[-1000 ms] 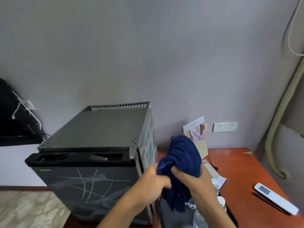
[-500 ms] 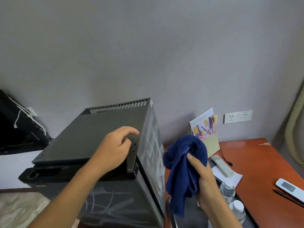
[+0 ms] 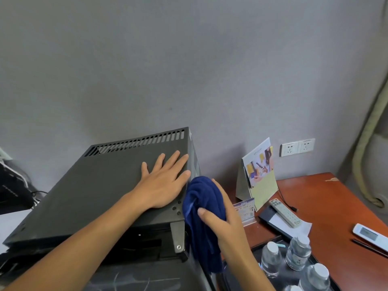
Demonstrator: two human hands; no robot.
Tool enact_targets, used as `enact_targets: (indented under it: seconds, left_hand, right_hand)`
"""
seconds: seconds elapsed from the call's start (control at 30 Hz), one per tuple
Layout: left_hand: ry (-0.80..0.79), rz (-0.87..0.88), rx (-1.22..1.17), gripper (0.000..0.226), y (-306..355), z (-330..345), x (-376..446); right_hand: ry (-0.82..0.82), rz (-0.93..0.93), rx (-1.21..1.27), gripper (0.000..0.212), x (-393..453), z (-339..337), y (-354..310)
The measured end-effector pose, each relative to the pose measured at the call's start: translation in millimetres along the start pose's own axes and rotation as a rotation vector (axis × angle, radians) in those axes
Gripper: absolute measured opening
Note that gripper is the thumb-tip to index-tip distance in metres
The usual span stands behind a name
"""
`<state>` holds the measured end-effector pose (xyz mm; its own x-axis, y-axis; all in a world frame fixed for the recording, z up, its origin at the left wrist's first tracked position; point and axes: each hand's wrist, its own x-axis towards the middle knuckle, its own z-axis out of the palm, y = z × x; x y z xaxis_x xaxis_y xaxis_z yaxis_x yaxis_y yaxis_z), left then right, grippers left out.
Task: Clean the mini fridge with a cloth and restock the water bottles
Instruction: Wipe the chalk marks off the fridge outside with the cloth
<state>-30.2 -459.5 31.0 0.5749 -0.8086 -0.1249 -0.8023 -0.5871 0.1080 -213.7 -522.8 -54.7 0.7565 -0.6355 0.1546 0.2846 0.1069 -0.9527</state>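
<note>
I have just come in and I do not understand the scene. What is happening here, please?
A person is starting to clean a mini fridge. The left hand lies flat on its top, and the right hand presses a blue cloth against its right side. Water bottles wait on a black tray on the table.

— What do we see of the mini fridge (image 3: 100, 185)?
— Dark grey, slotted vent along its back edge.
— And our navy cloth (image 3: 201, 219)?
— Bunched against its right side; clear water bottles (image 3: 298, 256) stand upright nearby.
</note>
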Motion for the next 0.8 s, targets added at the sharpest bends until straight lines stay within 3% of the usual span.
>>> enact_targets:
  seconds: [0.13, 0.27, 0.37, 0.53, 0.67, 0.73, 0.8]
  left_hand:
    - [-0.007, -0.008, -0.001, 0.056, 0.7, -1.1, 1.7]
    - [-0.016, -0.024, -0.004, 0.053, 3.9, -0.2, 3.1]
    - [-0.011, -0.029, -0.015, 0.053, 5.7, -1.2, 4.0]
    - [0.006, -0.047, -0.008, 0.053, 4.0, 0.3, 2.4]
    - [0.013, -0.064, -0.030, 0.052, 6.6, 0.0, 1.9]
    - [0.011, -0.066, -0.033, 0.051, 8.4, -0.6, 2.0]
    - [0.008, -0.072, -0.038, 0.052, 10.5, -2.3, 2.6]
  right_hand:
    - [0.015, -0.139, -0.084, 0.088, -7.5, 19.3, 8.8]
    - [0.135, -0.307, -0.156, 0.059, 4.5, 35.6, 26.8]
    - [0.227, -0.290, -0.087, 0.047, 18.5, 32.5, 36.1]
    - [0.208, -0.254, -0.085, 0.042, 81.9, 25.5, 52.2]
    - [0.197, -0.174, -0.189, 0.035, 165.2, 15.2, 68.6]
    - [0.154, -0.239, -0.311, 0.020, 213.9, 8.3, 79.9]
    - [0.145, -0.221, -0.373, 0.021, 259.8, 4.9, 90.7]
